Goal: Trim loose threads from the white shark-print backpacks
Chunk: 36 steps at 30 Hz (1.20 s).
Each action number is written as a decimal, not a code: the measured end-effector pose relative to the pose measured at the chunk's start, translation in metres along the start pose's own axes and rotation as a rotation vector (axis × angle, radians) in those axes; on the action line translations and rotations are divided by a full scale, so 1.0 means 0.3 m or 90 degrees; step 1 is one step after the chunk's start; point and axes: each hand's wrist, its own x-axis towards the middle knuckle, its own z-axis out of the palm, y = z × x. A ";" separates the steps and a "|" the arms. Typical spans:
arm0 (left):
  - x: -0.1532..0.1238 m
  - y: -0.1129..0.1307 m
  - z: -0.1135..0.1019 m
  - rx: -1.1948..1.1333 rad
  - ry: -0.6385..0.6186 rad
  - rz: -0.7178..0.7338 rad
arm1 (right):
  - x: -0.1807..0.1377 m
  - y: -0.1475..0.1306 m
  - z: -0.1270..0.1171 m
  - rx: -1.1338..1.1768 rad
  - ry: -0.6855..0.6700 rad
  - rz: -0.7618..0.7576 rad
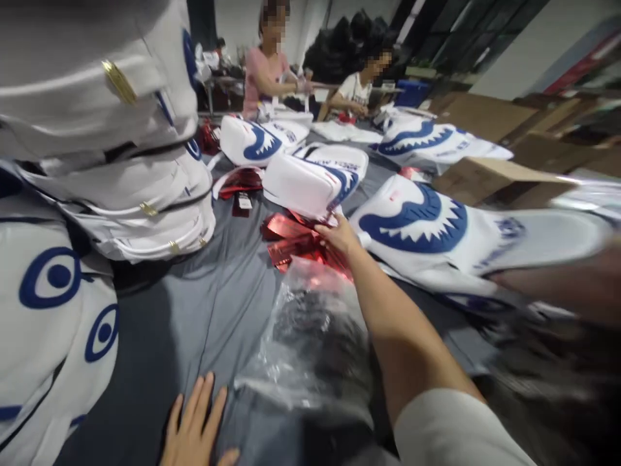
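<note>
My left hand (196, 421) lies flat on the grey cloth-covered table, its fingers spread and nothing in them. Farther out, my right hand (339, 236) reaches over a pile of shiny red foil strips (295, 236), beside a white backpack (303, 184) with blue shark teeth. The fingers of that hand are bent together at the pile's edge; what is between them is hidden. Nearer me, below the foil strips, lies a clear plastic bag (315, 336) with dark contents. Another shark-mouth backpack (412, 220) lies just right of my right hand.
White backpacks (160, 194) are stacked high on the left, with an eye-patterned backpack (48, 330) in front. More shark backpacks (262, 139) lie farther back. Cardboard boxes (499, 175) stand at right. Across the table are a person in pink (262, 74) and another in white (356, 87).
</note>
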 end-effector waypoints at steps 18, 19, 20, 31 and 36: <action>0.526 0.241 -0.326 -0.206 -0.226 -0.028 | -1.097 0.279 0.030 -0.392 -0.105 -0.183; 0.504 0.250 -0.331 -0.201 -0.226 -0.031 | -1.081 0.287 0.026 -0.398 -0.104 -0.175; 0.477 0.258 -0.334 -0.196 -0.230 -0.034 | -1.070 0.296 0.028 -0.403 -0.106 -0.169; 0.299 0.323 -0.309 -0.213 -0.183 -0.052 | -1.016 0.298 0.144 -0.321 -0.126 -0.261; 0.424 0.244 -0.108 -0.237 -0.143 -0.059 | -0.940 0.253 0.254 -0.281 -0.085 -0.275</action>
